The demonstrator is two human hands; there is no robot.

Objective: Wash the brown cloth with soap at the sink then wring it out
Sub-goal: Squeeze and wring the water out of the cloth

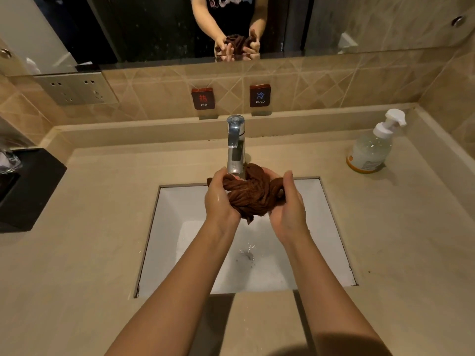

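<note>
The brown cloth is bunched and twisted into a wet wad, held over the white sink basin just under the chrome tap. My left hand cups its left side and my right hand presses its right side, both gripping it between the palms. Water drips from the cloth and splashes near the drain. A clear pump bottle of soap stands on the counter at the back right, apart from my hands.
Foam or water film lies in the basin bottom. A black tray with a glass sits at the left counter edge. Hot and cold labels are on the tiled wall behind the tap, below a mirror.
</note>
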